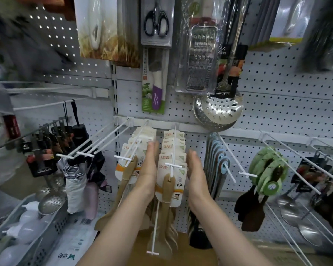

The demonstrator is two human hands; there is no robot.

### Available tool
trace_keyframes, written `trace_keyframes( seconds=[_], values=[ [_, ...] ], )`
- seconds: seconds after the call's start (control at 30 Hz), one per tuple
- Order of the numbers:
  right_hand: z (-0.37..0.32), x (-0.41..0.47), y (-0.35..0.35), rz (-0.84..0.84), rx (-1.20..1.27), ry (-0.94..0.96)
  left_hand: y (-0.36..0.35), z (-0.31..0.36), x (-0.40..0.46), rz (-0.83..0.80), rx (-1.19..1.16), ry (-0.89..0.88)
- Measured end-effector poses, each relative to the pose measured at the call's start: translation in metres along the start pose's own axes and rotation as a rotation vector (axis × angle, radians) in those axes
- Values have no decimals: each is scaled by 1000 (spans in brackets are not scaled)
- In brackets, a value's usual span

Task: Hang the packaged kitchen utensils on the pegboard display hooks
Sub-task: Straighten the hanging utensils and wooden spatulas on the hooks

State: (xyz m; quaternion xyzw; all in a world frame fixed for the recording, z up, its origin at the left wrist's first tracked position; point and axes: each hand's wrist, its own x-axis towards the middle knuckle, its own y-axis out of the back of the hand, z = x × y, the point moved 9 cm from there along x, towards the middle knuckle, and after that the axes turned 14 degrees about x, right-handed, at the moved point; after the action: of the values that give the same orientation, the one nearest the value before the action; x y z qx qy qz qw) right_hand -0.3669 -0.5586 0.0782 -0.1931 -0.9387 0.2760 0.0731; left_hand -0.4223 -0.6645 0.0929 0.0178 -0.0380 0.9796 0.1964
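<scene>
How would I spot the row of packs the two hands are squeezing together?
Find the big steel skimmer on the pegboard. Below and left, two hooks carry cream-carded wooden spatulas. It is the right-hand row, between the left hand and right hand; blue-handled tools hang beside it.

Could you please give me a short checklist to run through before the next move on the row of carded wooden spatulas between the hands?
1. Row of carded wooden spatulas threaded on the white wire hook: ok.
2. Left hand flat against the row's left side, no grip: ok.
3. Right hand open beside the row's right side; contact: cannot tell.
4. Cards squared up evenly along the hook: cannot tell.
5. White crossbar tip showing in front of the first card: ok.
6. Neighbouring row of carded spatulas on its own hook: ok.
</scene>
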Motion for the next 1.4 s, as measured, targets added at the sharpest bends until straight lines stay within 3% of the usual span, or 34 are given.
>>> trace_keyframes(
  seconds=[0.2, 0.7, 0.97, 1.23, 1.4],
  values=[
    [3, -20, 4, -20, -28, 93, 4, -17, -22, 13, -40, -111],
    [2, -1, -11, 29, -21, -30, -5, 8, -4, -12, -57, -108],
    [0, -20, 5, 19, -52, 170, 1, -14, -24, 1, -61, -120],
    [10, -18, -12, -9, 32, 114, -3, -11, -15, 5, -55, -89],
    [7, -12, -10, 20, -72, 145, -4, -3, -14, -1, -38, -91]
  ],
)
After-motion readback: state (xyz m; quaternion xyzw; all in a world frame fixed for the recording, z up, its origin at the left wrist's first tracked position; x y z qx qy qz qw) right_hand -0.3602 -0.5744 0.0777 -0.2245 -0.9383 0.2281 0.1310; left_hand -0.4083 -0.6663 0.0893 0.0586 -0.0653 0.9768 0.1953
